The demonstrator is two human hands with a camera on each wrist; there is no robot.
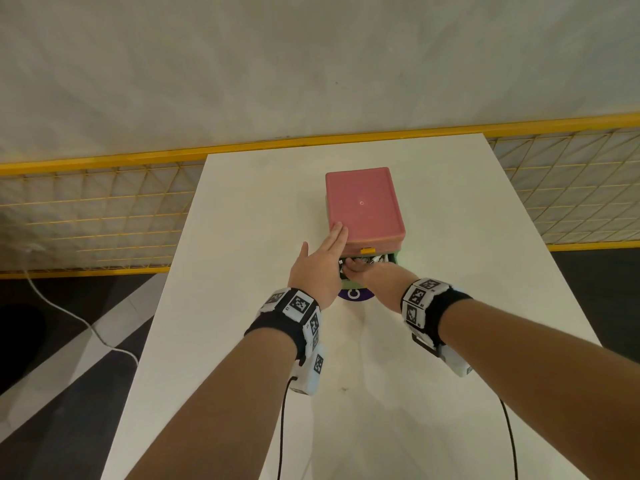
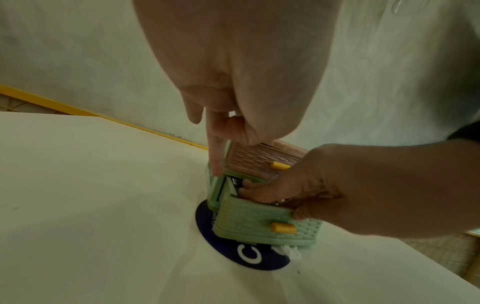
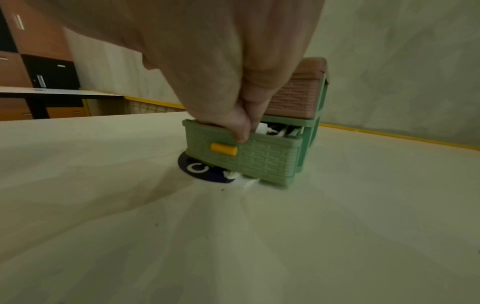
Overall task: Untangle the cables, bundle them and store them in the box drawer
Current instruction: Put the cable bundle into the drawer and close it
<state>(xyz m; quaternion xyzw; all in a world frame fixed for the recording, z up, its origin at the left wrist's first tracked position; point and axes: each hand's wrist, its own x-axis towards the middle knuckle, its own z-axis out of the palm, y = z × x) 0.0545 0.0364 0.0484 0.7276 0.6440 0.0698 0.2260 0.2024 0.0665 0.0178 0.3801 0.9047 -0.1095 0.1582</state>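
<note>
A small box (image 1: 363,202) with a pink top stands on the white table (image 1: 450,323). Its green lower drawer (image 2: 249,222) is pulled out toward me. My left hand (image 1: 322,261) lies flat with straight fingers on the box's near left corner. My right hand (image 1: 367,271) reaches into the green drawer (image 3: 259,158): its fingers lie inside on the white cables (image 3: 272,129) and its thumb hooks over the front wall. Most of the cables are hidden under that hand. A white piece (image 3: 233,174) sticks out from under the drawer.
A dark purple disc (image 1: 353,295) lies on the table under the drawer's front. The pink upper drawer (image 2: 257,162) with a yellow knob is closed. A yellow mesh fence (image 1: 97,216) runs behind the table. A white cord (image 1: 69,313) trails on the floor at the left.
</note>
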